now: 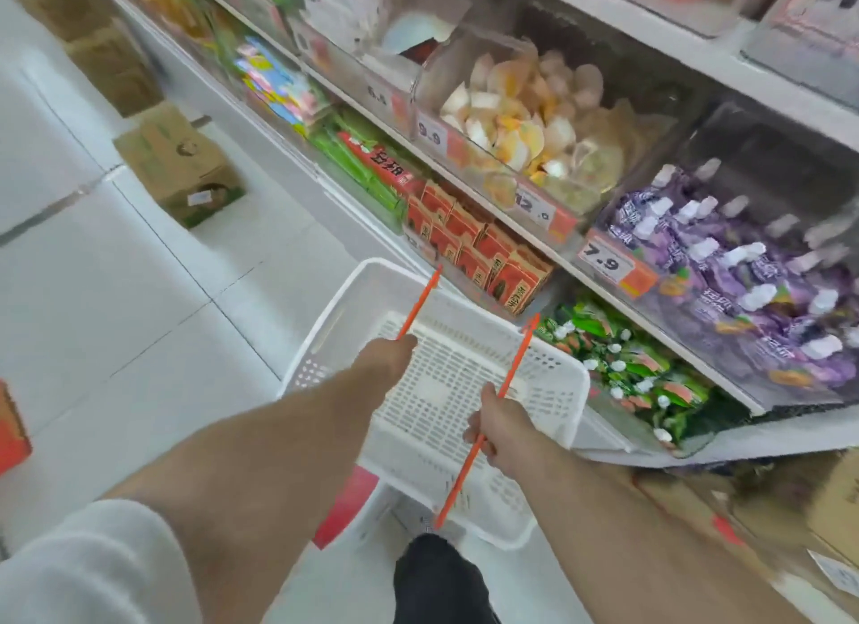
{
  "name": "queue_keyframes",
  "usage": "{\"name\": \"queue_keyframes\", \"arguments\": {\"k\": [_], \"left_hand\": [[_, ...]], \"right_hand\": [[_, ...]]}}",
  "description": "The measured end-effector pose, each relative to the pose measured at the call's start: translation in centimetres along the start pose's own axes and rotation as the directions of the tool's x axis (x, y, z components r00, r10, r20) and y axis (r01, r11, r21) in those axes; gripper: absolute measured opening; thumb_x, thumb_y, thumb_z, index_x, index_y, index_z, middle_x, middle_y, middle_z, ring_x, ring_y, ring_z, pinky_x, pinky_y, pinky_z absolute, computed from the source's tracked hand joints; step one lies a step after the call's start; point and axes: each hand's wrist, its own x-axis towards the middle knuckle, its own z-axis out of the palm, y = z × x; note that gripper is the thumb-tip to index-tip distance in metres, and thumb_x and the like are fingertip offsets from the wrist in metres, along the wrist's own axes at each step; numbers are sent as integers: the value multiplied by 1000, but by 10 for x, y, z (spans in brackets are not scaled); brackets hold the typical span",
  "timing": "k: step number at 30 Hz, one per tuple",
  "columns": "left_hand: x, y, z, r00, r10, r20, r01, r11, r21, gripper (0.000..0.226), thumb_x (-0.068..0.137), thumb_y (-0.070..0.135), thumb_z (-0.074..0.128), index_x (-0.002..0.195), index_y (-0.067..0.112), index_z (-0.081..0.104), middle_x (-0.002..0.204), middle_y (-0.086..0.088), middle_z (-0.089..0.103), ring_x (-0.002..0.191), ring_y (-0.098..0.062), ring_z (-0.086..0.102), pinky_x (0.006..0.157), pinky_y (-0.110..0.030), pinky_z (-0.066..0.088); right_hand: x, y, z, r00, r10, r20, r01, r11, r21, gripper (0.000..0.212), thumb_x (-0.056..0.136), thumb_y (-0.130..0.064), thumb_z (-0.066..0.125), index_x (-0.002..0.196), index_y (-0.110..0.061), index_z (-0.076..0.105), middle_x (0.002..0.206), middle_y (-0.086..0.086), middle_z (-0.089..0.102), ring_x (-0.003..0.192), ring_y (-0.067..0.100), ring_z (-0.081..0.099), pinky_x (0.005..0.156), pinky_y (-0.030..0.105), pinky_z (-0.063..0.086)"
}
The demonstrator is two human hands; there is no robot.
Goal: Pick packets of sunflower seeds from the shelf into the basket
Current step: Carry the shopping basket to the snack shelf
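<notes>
1. Our left hand point(388, 353) and right hand point(499, 430) each curl round 1 orange handle point(509, 374) of the white basket point(564, 384).
2. The red sunflower seed packets point(483, 251) sit on the shelf point(548, 246) just beyond it.

Both hands hold a white basket point(553, 391) by its orange handles: the left hand point(388, 353) grips the far-left one, the right hand point(499, 430) the near-right one. Red seed packets point(483, 251) stand on the shelf point(553, 253) just beyond.

- Bright, even indoor light; shadows are faint.
- Motion blur smears the whole view, worst on the upper shelf point(650, 23).
- Wide-angle bending curves the edges.
- Pale floor point(116, 298) looks washed out.
</notes>
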Motion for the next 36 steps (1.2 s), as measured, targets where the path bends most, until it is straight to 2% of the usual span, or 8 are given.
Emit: {"name": "queue_keyframes", "arguments": {"k": [3,6,14,21,25,29,33,36], "left_hand": [[38,0,-13,999,43,-25,-39,991,127,55,99,53,43,120,5,62,114,-18,63,104,-36,60,84,-36,47],[73,3,-29,993,108,-52,-94,969,227,55,100,55,39,114,8,64,101,-13,62,89,-32,54,78,-32,42],[172,1,-74,983,160,92,-183,908,377,64,97,59,37,113,6,67,113,-20,68,106,-39,62,97,-41,49],[260,-25,-91,977,85,195,-157,908,389,58,99,59,36,102,9,64,107,-17,66,100,-37,62,90,-39,51],[293,-50,-76,974,31,225,-121,910,396,62,98,62,34,104,9,64,99,-16,67,91,-36,64,85,-39,52],[312,-68,-63,971,-38,235,-63,911,408,65,97,65,34,106,8,65,66,-7,54,57,-24,47,59,-34,46],[329,-78,-53,976,-63,207,-21,924,382,73,95,66,38,116,1,65,101,-27,68,86,-40,64,91,-50,53],[342,-77,-48,983,-36,180,-33,928,371,75,96,64,39,118,-4,63,101,-26,69,80,-40,65,76,-44,56]], "right_hand": [[21,-10,27,1000,5,-16,-4,999,43,53,105,-50,29,86,-6,52,64,13,68,32,15,34,41,21,26],[34,-16,54,996,-37,-87,43,996,77,52,106,-45,28,86,-6,56,67,13,68,39,16,44,44,23,34],[67,-48,138,938,-18,-347,47,996,77,72,101,-62,19,78,-8,60,86,18,72,86,37,70,79,41,56],[131,-30,181,897,101,-431,-66,993,95,77,99,-65,11,77,-10,60,80,12,65,80,31,62,82,40,51],[183,-11,202,911,123,-393,-99,992,79,72,99,-63,10,72,-12,53,70,5,53,65,22,49,67,31,39],[213,8,206,926,137,-351,-119,990,70,70,99,-64,13,79,-12,55,60,-1,43,57,16,40,59,31,33],[228,14,196,937,135,-321,-135,991,20,68,100,-62,15,82,-10,54,61,2,43,65,24,46,68,33,37],[241,11,184,938,137,-319,-138,990,20,65,98,-65,16,66,-16,41,60,1,39,63,23,42,72,34,38]]}}
